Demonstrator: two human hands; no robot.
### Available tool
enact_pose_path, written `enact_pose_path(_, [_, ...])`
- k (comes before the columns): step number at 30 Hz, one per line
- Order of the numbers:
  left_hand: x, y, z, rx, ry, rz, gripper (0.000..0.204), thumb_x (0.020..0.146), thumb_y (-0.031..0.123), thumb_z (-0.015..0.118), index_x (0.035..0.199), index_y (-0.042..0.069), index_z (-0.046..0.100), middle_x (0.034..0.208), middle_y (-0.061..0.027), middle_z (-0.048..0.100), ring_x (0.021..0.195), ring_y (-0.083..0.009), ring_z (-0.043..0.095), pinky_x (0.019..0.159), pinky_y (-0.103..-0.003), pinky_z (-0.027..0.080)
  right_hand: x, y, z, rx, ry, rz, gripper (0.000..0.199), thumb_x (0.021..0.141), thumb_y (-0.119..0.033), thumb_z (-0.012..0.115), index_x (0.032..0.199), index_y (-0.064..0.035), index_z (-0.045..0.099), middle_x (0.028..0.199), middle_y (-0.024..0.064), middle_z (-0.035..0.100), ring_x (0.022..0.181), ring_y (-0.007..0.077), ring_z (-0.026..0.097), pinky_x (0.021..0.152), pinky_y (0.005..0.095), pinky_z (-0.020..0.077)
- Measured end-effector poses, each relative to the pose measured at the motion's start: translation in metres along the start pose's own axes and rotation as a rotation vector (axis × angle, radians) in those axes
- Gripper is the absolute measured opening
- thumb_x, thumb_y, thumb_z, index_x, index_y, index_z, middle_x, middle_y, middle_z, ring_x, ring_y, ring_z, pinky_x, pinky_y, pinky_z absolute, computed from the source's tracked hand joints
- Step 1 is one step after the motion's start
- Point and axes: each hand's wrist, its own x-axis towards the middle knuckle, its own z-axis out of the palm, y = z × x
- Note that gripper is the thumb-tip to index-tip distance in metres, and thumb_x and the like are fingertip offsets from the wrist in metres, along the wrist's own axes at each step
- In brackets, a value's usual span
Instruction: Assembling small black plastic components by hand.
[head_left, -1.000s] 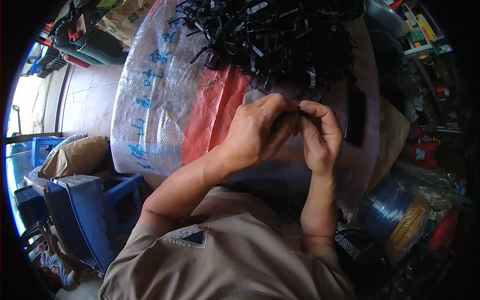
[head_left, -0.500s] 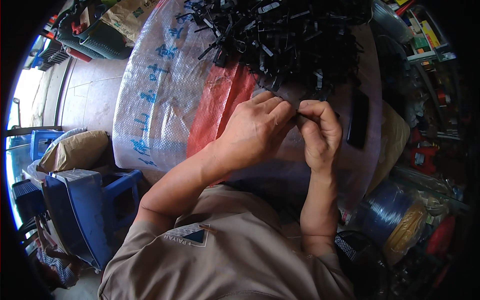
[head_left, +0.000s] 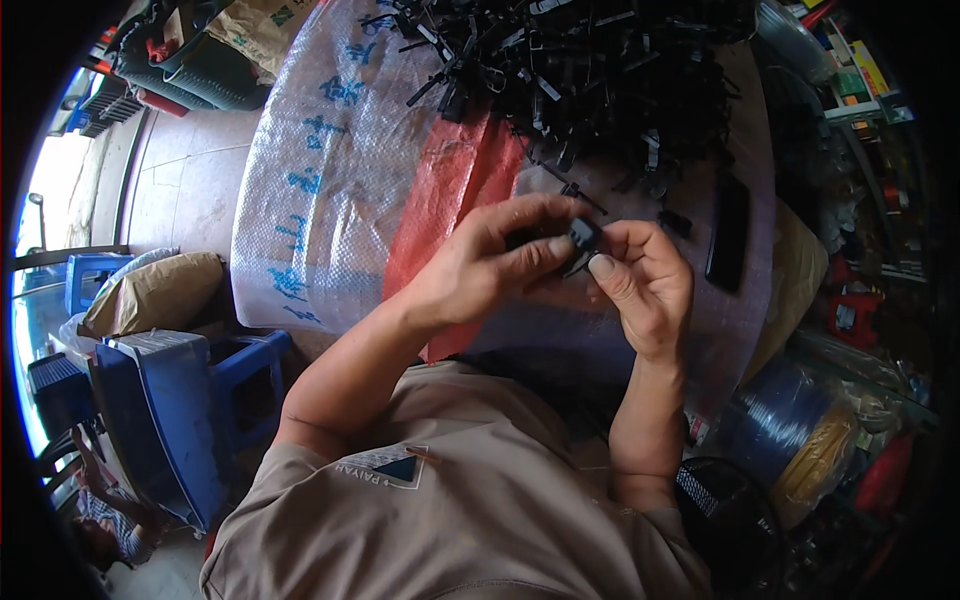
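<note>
**Small black part pinched between both hands above the covered desk**

Head view: You hold a small black plastic part (head_left: 580, 240) between your two hands, lifted clear of the desk (head_left: 330, 190), which is draped in a translucent woven sheet with a red panel (head_left: 455, 200). Your left hand (head_left: 490, 265) closes on the part from the left, thumb and forefinger pinching it; your right hand (head_left: 645, 280) meets it from the right, thumb pressed against its near edge and fingers curled behind. Gripping it from both sides likely steadies so small a piece and keeps it close under your eyes. Most of the part is hidden by your fingertips, so its long axis is hard to read; what shows appears to slant from lower left to upper right, its far end toward the heap of black plastic pieces (head_left: 590, 70) piled at the desk's far side. A flat black bar (head_left: 727, 232) lies on the sheet just right of your right hand. Blue plastic stools (head_left: 180, 400) stand on the floor to your left.
</note>
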Motion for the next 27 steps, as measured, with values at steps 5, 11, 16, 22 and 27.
enact_pose_path(5, [-0.007,0.003,0.003,0.386,-0.083,0.094,0.039,0.095,0.012,0.059,0.128,-0.004,0.049,0.103,-0.0109,0.064,0.096,-0.0162,0.062,0.085,-0.029,0.050,-0.002,0.004,-0.010,-0.139,-0.117,0.061,0.007,0.089,-0.005,0.065,0.091,0.0002,0.061,0.071,0.0013,0.062,0.060,0.0046,0.054,0.056,0.0182,0.0456])
enact_pose_path(11, [-0.016,-0.007,-0.006,0.436,-0.166,0.134,0.036,0.093,0.010,0.056,0.125,-0.005,0.049,0.096,-0.0132,0.064,0.089,-0.0185,0.064,0.079,-0.031,0.050,-0.010,0.003,-0.007,-0.269,-0.213,0.114,0.005,0.089,-0.004,0.063,0.089,0.0006,0.061,0.072,0.0013,0.063,0.061,0.0061,0.059,0.054,0.0205,0.0476])
enact_pose_path(16, [-0.019,-0.006,-0.011,0.458,-0.108,0.153,0.034,0.092,0.011,0.055,0.123,-0.002,0.052,0.094,-0.0104,0.064,0.082,-0.0149,0.061,0.074,-0.028,0.049,-0.004,0.007,0.002,-0.293,-0.222,0.092,0.005,0.089,-0.004,0.062,0.091,0.0007,0.061,0.071,0.0005,0.063,0.061,0.0045,0.057,0.054,0.0197,0.0462])
enact_pose_path(22, [-0.020,0.012,-0.014,0.308,-0.071,-0.110,0.032,0.092,0.015,0.055,0.118,-0.003,0.053,0.084,-0.0058,0.062,0.075,-0.0116,0.058,0.069,-0.028,0.048,0.003,-0.007,0.005,-0.261,-0.273,0.102,0.006,0.090,-0.004,0.062,0.093,0.0008,0.060,0.070,0.0002,0.061,0.061,0.0036,0.054,0.055,0.0193,0.0445])
enact_pose_path(27, [-0.018,-0.002,-0.014,0.249,-0.058,-0.018,0.034,0.090,0.017,0.057,0.116,-0.004,0.054,0.083,-0.0061,0.061,0.075,-0.0110,0.057,0.067,-0.027,0.048,0.007,-0.008,0.004,-0.256,-0.321,0.148,0.007,0.090,-0.005,0.060,0.093,0.0010,0.060,0.071,0.0011,0.061,0.063,0.0032,0.054,0.056,0.0183,0.0434])
